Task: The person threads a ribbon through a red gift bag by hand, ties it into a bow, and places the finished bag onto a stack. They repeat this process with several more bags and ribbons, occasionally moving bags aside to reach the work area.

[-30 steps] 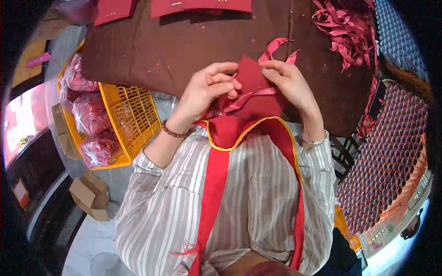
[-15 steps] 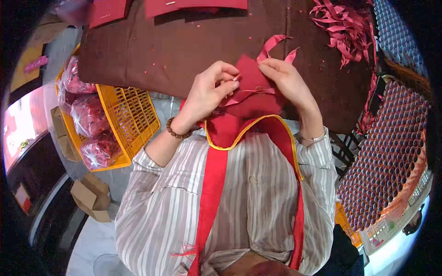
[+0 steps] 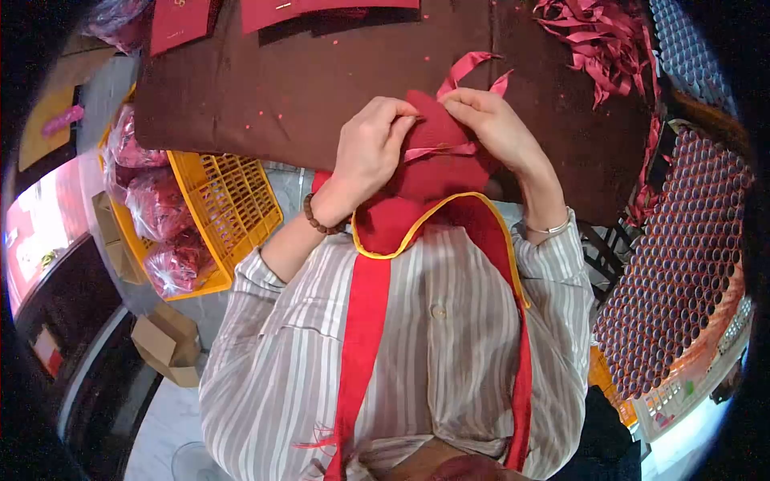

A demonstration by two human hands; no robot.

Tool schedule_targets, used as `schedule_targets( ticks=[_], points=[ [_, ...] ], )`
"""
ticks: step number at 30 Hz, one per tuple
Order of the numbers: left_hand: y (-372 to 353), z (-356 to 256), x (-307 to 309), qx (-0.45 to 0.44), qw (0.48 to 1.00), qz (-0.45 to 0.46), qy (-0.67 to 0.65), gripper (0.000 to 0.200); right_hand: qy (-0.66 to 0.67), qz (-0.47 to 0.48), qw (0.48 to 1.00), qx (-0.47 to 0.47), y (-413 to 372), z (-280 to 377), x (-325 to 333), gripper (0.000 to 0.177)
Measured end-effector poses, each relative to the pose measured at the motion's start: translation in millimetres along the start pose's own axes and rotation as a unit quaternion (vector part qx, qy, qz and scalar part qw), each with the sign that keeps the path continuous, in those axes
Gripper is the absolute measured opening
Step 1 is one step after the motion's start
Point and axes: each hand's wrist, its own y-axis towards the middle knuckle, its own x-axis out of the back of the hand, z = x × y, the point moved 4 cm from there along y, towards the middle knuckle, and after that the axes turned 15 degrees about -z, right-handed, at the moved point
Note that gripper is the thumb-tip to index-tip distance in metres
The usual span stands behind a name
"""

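Note:
A dark red, card-like piece (image 3: 433,124) is held up over the near edge of the brown-covered table. My left hand (image 3: 370,148) pinches its left edge, with thumb and forefinger pressed together. On its upper right side my right hand (image 3: 499,128) is closed, thumb and fingertips at the edge. A narrow pink-red ribbon (image 3: 437,151) runs across the piece below my fingers. Two more ribbon ends (image 3: 464,70) stick up beyond my right fingertips. Beneath the hands lies the yellow-trimmed top of a red apron (image 3: 389,232), which I wear.
Red folded cards (image 3: 329,6) lie at the table's far edge, and a heap of red ribbons (image 3: 589,44) at its far right. A yellow crate (image 3: 233,208) with bagged red items stands left. Right are trays of small round-topped pieces (image 3: 674,264). An open carton (image 3: 168,341) sits lower left.
My left hand has moved up and slightly inward to the piece's edge; a small pale spot at its fingertips no longer shows. My right hand has shifted slightly up and left.

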Motion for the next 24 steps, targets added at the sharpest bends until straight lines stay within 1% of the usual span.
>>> schedule_targets(
  ticks=[1,3,5,6,8,12,14,15,17,18,20,23,24],
  points=[
    [1,-1,-3,0.000,1.000,0.001,0.001,0.011,-0.005,-0.004,1.000,-0.006,-1,2,0,0.027],
    [4,-4,-8,-0.057,0.997,-0.026,0.036,0.007,-0.009,-0.007,1.000,-0.013,-2,0,0,0.027],
    [5,-5,-10,-0.074,0.996,-0.035,0.034,0.006,-0.015,-0.014,0.999,0.033,0,-2,1,0.027],
    [5,-6,-10,-0.080,0.996,-0.030,0.037,0.005,-0.014,-0.015,0.999,0.033,-1,0,2,0.027],
    [5,-8,-12,-0.085,0.995,-0.024,0.041,0.005,0.013,0.001,1.000,-0.005,-4,4,1,0.027],
    [6,-11,-13,-0.094,0.995,-0.021,0.032,0.005,0.012,-0.003,1.000,0.001,-5,5,1,0.027],
    [6,-10,-13,-0.090,0.995,-0.019,0.034,0.005,0.036,-0.001,0.999,-0.020,-5,4,1,0.027],
    [5,-11,-14,-0.098,0.994,-0.020,0.039,0.006,0.036,0.000,0.999,-0.020,-4,2,2,0.027],
    [5,-12,-15,-0.106,0.993,-0.022,0.044,0.007,0.010,0.035,0.998,-0.046,-1,-3,3,0.023],
    [5,-13,-15,-0.118,0.992,-0.028,0.040,0.006,0.010,0.034,0.998,-0.046,-2,-2,3,0.023],
    [4,-14,-16,-0.131,0.990,-0.035,0.035,0.006,0.061,0.018,0.996,-0.065,-6,1,2,0.023],
    [2,-14,-17,-0.152,0.987,-0.034,0.038,0.007,0.054,0.014,0.996,-0.075,-8,4,2,0.023],
    [1,-16,-17,-0.176,0.983,-0.036,0.049,0.007,0.053,0.014,0.996,-0.074,-9,4,2,0.023]
  ],
)
